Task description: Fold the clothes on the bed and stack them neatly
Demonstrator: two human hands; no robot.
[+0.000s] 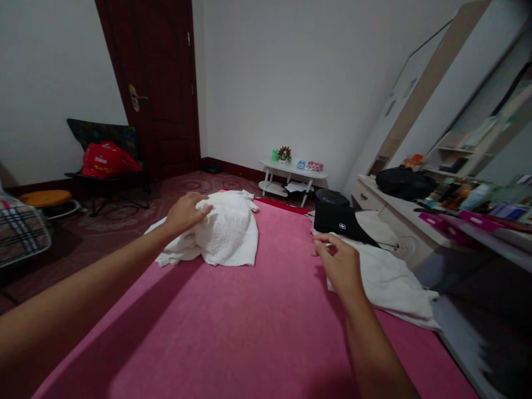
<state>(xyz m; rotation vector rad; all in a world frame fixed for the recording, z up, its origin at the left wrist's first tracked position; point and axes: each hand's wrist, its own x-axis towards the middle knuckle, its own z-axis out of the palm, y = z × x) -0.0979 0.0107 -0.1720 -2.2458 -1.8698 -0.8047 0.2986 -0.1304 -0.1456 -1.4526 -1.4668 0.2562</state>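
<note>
My left hand (187, 213) is over the left part of a white garment (230, 233) of crinkled fabric. Its thumb and forefinger are apart, and the fingertips seem to touch the cloth. The garment lies loosely bunched on a pink bed cover (249, 327). Farther right, my right hand (338, 263) hovers by the near left edge of a white cloth (390, 280), its fingers loosely bent and slightly apart. No held thing shows in it. A black cloth item with a small white emblem (336, 219) lies just beyond that hand.
Along the right stands a cluttered dresser (368, 194) bearing a black bag (405, 183) and several bottles. A small white table (291, 169) stands by the far wall. At left are a folding chair (103, 130) with a red bag (108, 159), and a dark red door (162, 72).
</note>
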